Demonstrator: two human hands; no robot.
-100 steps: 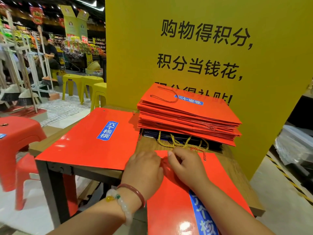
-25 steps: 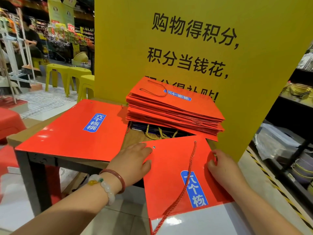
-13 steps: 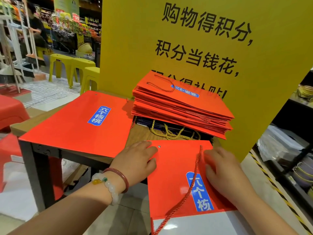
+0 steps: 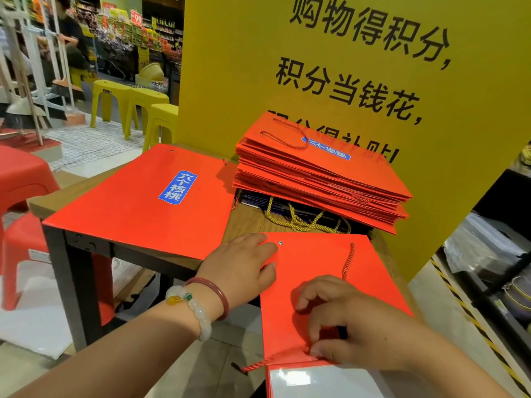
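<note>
The red paper bag point(image 4: 316, 285) lies flat in the lower middle of the frame, its far half on the wooden table point(image 4: 253, 222) and its near half hanging past the table edge towards the camera. The left hand point(image 4: 241, 265) rests on the bag's upper left corner with fingers straight and spread, pressing it down just beside the metal eyelet point(image 4: 280, 242). The right hand point(image 4: 359, 334) is curled at the bag's near edge, where thumb and forefinger appear to pinch the red cord point(image 4: 349, 259) against the paper. The cord runs down from the bag's far edge, and a loose tail shows to the left below the hand.

The bag is probably light and fairly stiff, with a glossy face that would slide easily on wood, so a flat palm holds it better than a pinch. It would crease if bent hard, and the edges and the reinforced eyelet are the safest places to take it. The cord is soft and limp and is best gripped close to its end.

As far as can be seen, none of the bags holds anything. Another red bag point(image 4: 138, 214) lies flat at centre left, and a stack of red bags point(image 4: 321, 179) sits in the upper middle, all of them folded. Under the stack are dark flat bags point(image 4: 258, 201) with gold cords point(image 4: 298, 219) spilling out. Behind them stands a yellow board point(image 4: 230, 67) with black lettering — shop aisles show in the upper left.
</note>
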